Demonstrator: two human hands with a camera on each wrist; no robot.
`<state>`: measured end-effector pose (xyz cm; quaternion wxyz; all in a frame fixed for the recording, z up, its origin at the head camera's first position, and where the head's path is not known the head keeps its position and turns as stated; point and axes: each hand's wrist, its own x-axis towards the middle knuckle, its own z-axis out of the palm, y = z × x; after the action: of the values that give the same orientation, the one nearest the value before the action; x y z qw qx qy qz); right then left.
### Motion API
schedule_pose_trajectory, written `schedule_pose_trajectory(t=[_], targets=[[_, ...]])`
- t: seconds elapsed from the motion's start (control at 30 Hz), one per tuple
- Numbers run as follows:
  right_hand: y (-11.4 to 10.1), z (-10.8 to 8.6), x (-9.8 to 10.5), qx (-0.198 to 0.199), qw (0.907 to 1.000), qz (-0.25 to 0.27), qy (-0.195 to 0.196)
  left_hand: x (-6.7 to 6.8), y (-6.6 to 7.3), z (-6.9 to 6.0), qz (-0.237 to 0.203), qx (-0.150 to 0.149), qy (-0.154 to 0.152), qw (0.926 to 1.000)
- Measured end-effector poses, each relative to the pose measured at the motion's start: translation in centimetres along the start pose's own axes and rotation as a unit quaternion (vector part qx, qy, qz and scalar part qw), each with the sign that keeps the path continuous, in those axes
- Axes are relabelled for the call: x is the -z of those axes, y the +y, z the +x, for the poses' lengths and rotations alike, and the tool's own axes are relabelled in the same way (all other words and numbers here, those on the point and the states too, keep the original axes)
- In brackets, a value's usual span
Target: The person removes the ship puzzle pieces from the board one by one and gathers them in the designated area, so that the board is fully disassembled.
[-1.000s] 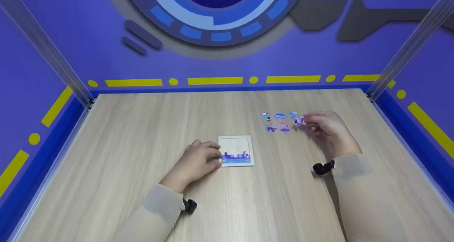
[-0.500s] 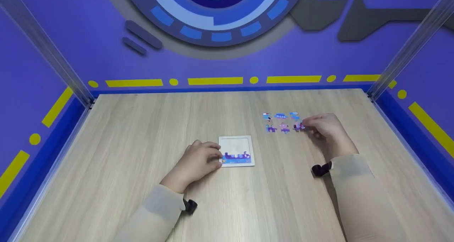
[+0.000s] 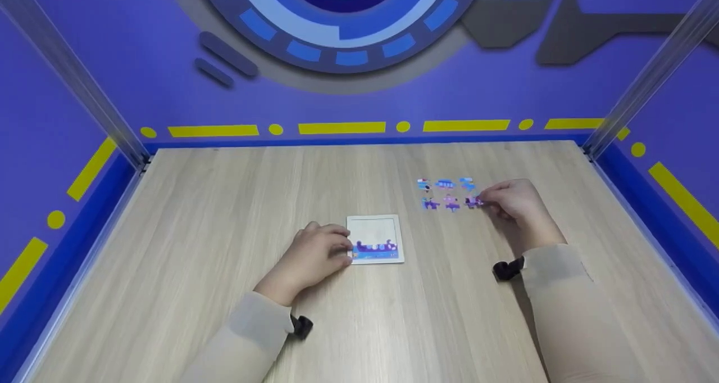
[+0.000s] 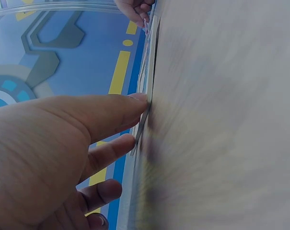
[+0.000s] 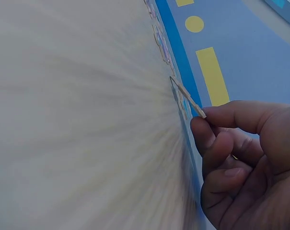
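One puzzle piece (image 5: 188, 97) pinched at tip of right hand (image 3: 514, 201); relaxed left hand (image 3: 318, 251) touching tray (image 3: 374, 229).

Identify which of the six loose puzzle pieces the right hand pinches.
The near row's rightmost piece: the right hand pinches it, tilted, while the other five lie flat.

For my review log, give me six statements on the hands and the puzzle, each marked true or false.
1. The right hand pinches a puzzle piece. True.
2. The left hand touches the tray. True.
3. Loose pieces lie on the table, right of the tray in the head view. True.
4. Pieces fill the whole tray. False: its far part is bare.
5. The pinched piece lies flat. False: it is tilted.
6. Both hands touch the tray. False: only the left does.
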<state>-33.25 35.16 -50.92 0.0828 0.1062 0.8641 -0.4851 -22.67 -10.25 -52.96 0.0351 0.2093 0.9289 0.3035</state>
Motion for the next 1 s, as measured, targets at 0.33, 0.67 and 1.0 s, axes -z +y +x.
schedule_pose_trajectory(t=[0.33, 0.67, 1.0], targets=[[0.15, 0.24, 0.04, -0.008, 0.9999, -0.008, 0.010, 0.01, 0.04, 0.05, -0.003, 0.008, -0.003, 1.0000], [0.03, -0.24, 0.16, -0.008, 0.9999, -0.006, 0.012, 0.00, 0.00, 0.03, -0.003, 0.007, -0.003, 1.0000], [-0.18, -0.31, 0.03, -0.003, 1.0000, -0.002, -0.001, 0.02, -0.05, 0.01, -0.005, -0.001, -0.004, 1.0000]])
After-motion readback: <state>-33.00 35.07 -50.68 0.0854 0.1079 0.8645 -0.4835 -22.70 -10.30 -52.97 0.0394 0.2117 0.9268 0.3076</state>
